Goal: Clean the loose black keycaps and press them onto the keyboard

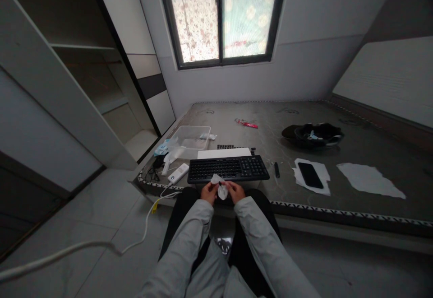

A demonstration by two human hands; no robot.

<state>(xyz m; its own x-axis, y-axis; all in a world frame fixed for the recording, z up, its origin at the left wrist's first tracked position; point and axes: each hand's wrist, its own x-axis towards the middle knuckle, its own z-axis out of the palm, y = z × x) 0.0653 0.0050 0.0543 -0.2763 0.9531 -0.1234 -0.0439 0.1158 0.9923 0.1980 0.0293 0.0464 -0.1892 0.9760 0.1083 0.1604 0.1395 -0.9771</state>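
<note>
Both of your hands meet just in front of the keyboard [228, 169], at about 6 o'clock of it. Your left hand [209, 192] and right hand [236, 191] each pinch a white wipe [220, 187] between thumb and fingers, so both grips are closed on it; how tightly is too small to tell. The wipe hangs crumpled between them, just short of the keyboard's near edge.

Fold the wipe to a flat pad before it meets the keys, I would judge, so a loose corner does not snag. Keep one hand free to steady the keyboard, which lies near the edge of the counter [338, 189].

At 9 o'clock of the keyboard lies a white remote [178, 173]; at 3 o'clock a pen [277, 169], and farther out a phone [310, 175] on paper. A clear tub [189, 141] sits at 11 o'clock.
</note>
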